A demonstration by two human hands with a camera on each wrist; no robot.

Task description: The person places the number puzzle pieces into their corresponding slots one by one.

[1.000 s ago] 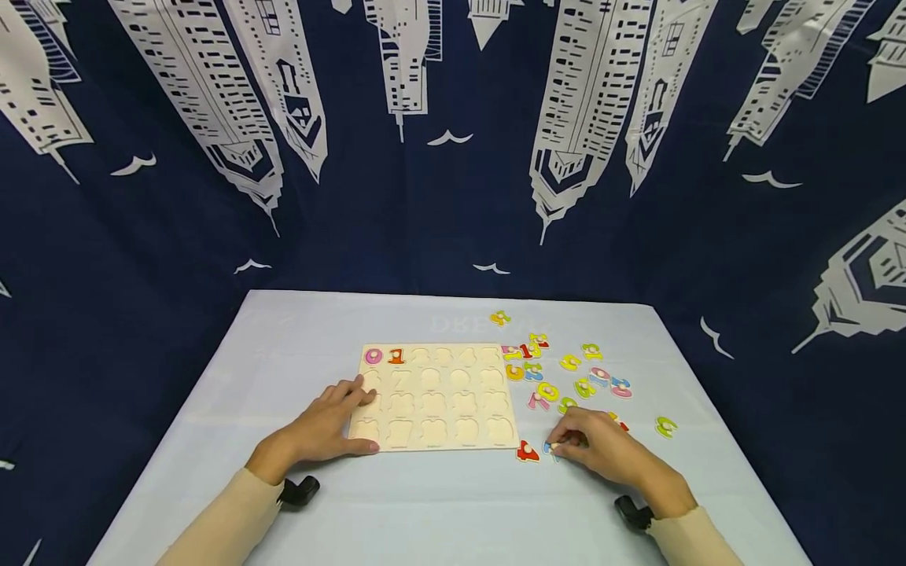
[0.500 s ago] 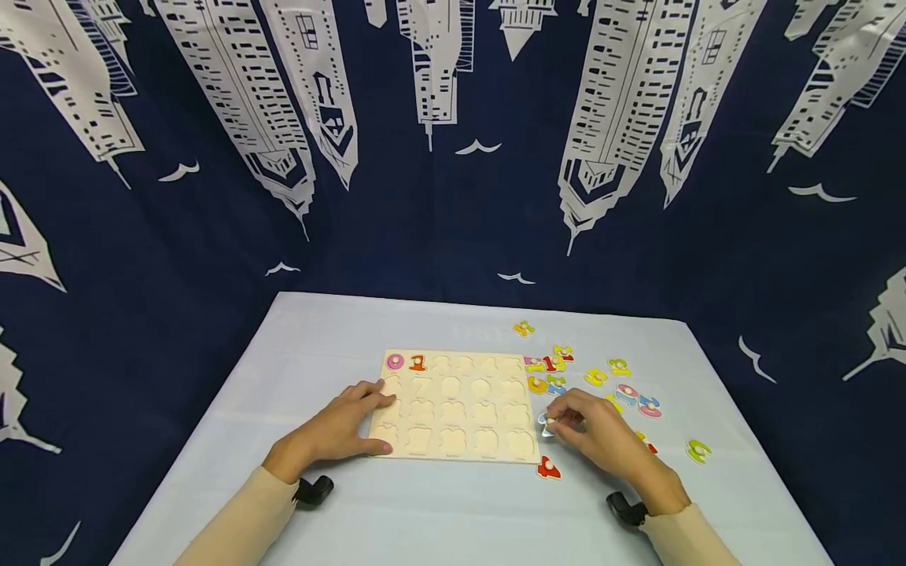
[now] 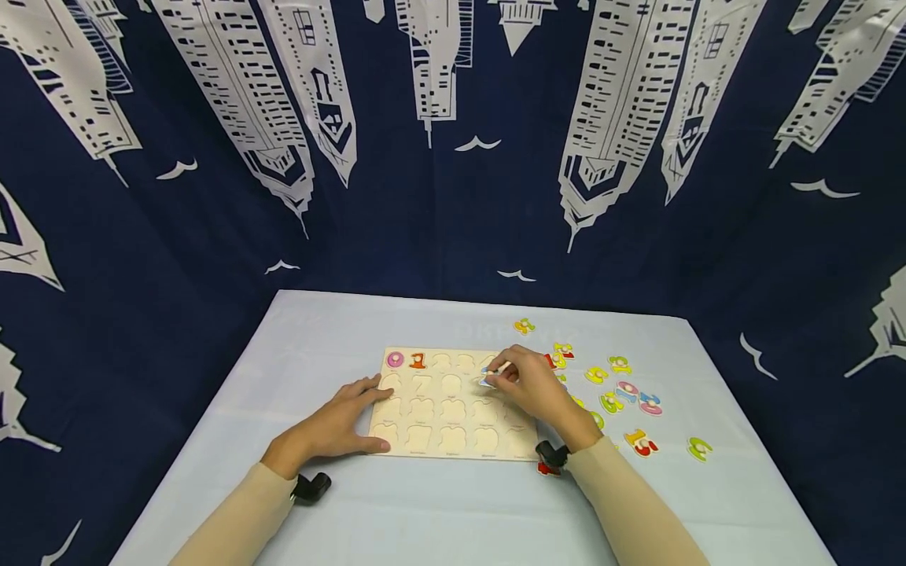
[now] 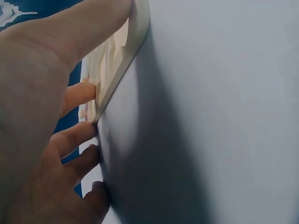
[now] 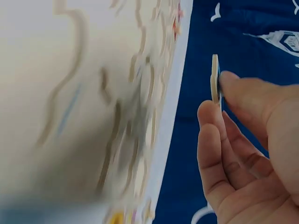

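A pale wooden number puzzle board [image 3: 436, 397] lies on the table. In its top left recesses sit a pink 0 [image 3: 395, 359] and an orange-red 1 [image 3: 418, 360]. My left hand [image 3: 329, 424] rests at the board's left edge, thumb and fingers spread along it. Above the board's upper right recesses, my right hand [image 3: 534, 387] pinches a small blue number piece [image 3: 485, 382] between thumb and fingers. The right wrist view shows this piece [image 5: 215, 79] edge-on, apart from the board; which number it is cannot be read.
Several coloured number pieces lie scattered right of the board, among them a red-and-yellow 15 [image 3: 641, 442] and a green piece [image 3: 699, 450]. A red piece [image 3: 547, 469] at the board's lower right corner is partly covered by the right wrist camera [image 3: 552, 454].
My right hand has lifted the blue piece from the table right of the board and carried it left and away over the board. The head view shifted; my left hand stayed at the board's edge.
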